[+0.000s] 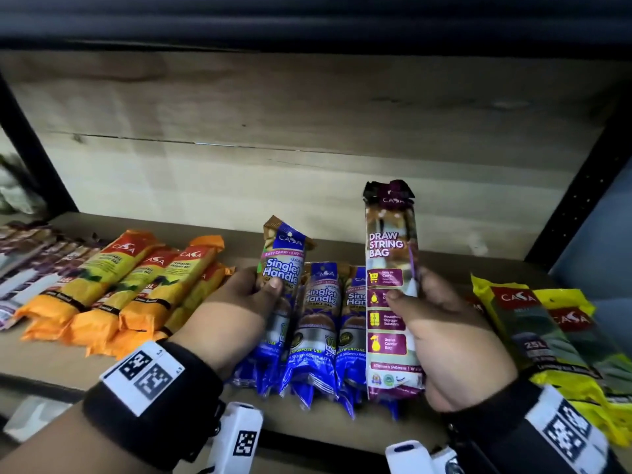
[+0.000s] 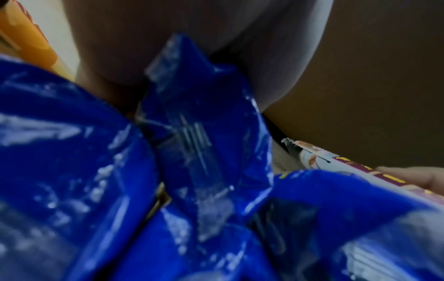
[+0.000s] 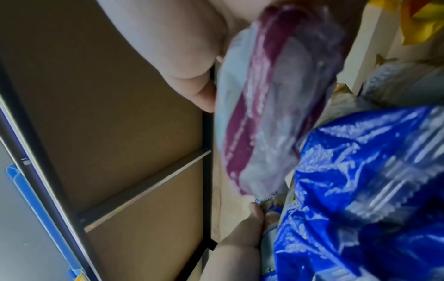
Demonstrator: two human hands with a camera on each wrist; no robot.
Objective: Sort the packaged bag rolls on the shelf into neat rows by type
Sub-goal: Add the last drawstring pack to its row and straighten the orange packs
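Draw String pack [image 1: 392, 292] upright in right hand [image 1: 451, 340], Singlet pack [image 1: 280, 289] in left hand [image 1: 232, 309].

A purple pack [image 1: 391, 289] at two o'clock read "CASA" and "DRAW STRING BAG". Blue packs [image 1: 318, 323] at center, one raised [image 1: 282, 289], read "CASA", "Singlet Handle" and "MULTIPURPOSE USE". Orange packs [image 1: 136, 289] at nine o'clock carried "CASA"; smaller print was illegible. Yellow-green packs [image 1: 543, 333] at three o'clock showed "CASA" and "25L".

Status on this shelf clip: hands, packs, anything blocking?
Left hand grips blue Singlet Handle pack. Right hand holds Draw String pack upright. Nothing blocking.
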